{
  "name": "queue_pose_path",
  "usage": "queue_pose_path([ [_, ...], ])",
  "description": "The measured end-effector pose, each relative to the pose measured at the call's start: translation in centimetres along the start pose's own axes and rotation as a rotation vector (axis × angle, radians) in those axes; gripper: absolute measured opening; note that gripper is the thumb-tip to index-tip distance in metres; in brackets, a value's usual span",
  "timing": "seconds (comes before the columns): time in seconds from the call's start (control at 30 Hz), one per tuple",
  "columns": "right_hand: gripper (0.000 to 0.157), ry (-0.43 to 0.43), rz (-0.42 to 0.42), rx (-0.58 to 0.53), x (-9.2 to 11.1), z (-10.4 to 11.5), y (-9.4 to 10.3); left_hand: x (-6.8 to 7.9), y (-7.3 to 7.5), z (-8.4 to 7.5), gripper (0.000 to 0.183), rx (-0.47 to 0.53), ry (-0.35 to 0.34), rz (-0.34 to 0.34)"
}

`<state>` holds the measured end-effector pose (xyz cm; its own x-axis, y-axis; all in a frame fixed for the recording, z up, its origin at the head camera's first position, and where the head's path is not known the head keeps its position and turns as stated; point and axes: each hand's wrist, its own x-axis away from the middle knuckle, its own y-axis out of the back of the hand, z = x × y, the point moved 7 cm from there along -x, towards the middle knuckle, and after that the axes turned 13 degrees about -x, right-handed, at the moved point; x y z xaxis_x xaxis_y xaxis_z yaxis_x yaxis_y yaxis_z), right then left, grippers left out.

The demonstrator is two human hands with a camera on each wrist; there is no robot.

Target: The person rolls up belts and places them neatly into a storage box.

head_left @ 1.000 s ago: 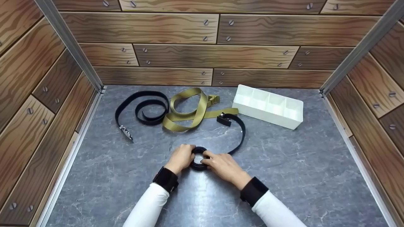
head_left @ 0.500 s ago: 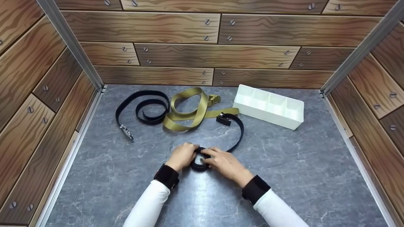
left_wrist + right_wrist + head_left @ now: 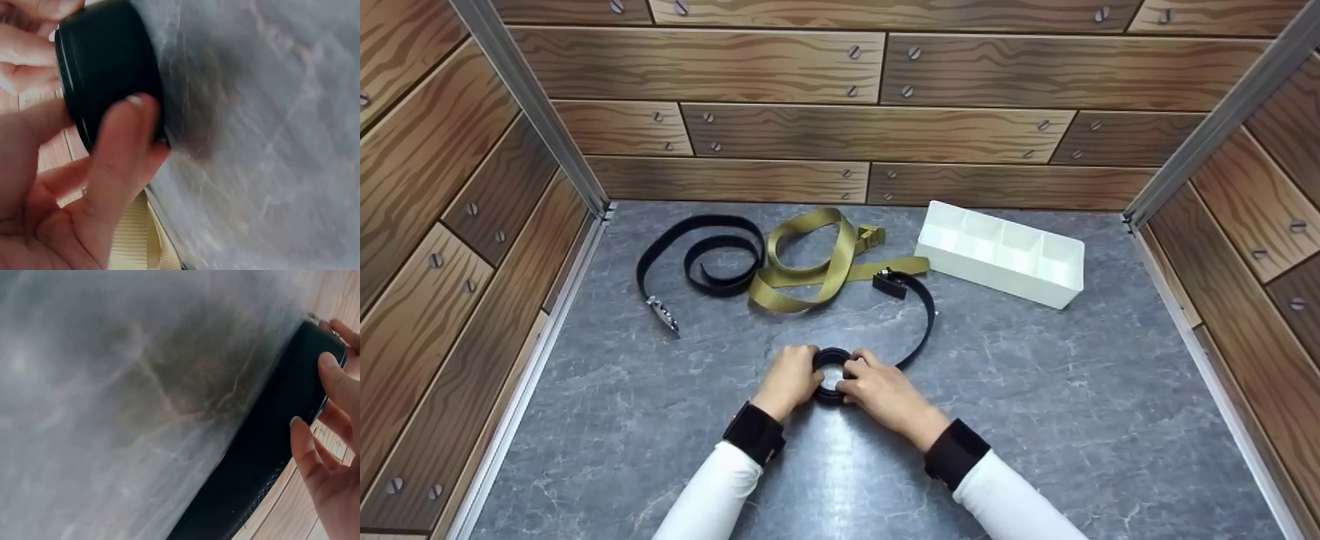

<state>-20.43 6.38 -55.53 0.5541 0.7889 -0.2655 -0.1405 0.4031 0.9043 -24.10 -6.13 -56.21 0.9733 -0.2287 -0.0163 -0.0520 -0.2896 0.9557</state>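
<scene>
Head view has both hands at a black belt point(image 3: 831, 352), wound into a ring of several turns near the middle of the grey tabletop point(image 3: 1072, 420). The left hand point(image 3: 789, 382) grips the ring's left side, its fingers curled narrowly about the band. The right hand point(image 3: 885, 394) pinches the opposite side, some fingertips reaching into the hole and others lying against the outer face, as the right wrist view shows. From beyond the right hand an unwound length point(image 3: 930, 322) stands on edge and curves away to a dark buckle point(image 3: 890, 286), just beside the end of an olive strap point(image 3: 832, 277).

The step in hand looks like rolling this belt up, with most of it already coiled. The next move probably calls for the left side to steady the turns while the right guides the loose length round; slack could let the coil spring apart.

A white box point(image 3: 994, 271) with four compartments sits at the far right. The olive strap and a second black belt point(image 3: 701, 220), loosely curled, lie outside it.
</scene>
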Motion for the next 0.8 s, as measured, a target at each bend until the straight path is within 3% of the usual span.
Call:
queue_pose_path([
  [0.13,0.017,-0.025,0.008,-0.045,0.23,-0.24,0.00,-0.30,-0.35,-0.24,0.007,-0.011,-0.027,0.037],
  [0.27,0.025,-0.018,0.025,-0.029,0.63,-0.46,0.12,-0.75,-0.73,-0.48,0.013,-0.042,-0.082,0.086],
  [0.4,0.028,0.039,0.044,0.023,0.90,-0.27,-0.08,-0.95,-0.86,-0.79,0.020,-0.073,-0.137,0.118],
  [0.53,0.026,0.090,0.032,0.035,0.92,0.22,-0.19,-0.92,-0.72,-0.96,0.021,-0.061,-0.161,0.098],
  [0.6,0.025,0.089,0.023,0.028,0.88,0.36,-0.14,-0.85,-0.65,-0.87,0.020,-0.038,-0.147,0.081],
  [0.8,0.023,0.031,0.038,0.017,0.51,0.26,-0.14,-0.42,-0.41,-0.21,0.018,0.050,-0.018,0.053],
])
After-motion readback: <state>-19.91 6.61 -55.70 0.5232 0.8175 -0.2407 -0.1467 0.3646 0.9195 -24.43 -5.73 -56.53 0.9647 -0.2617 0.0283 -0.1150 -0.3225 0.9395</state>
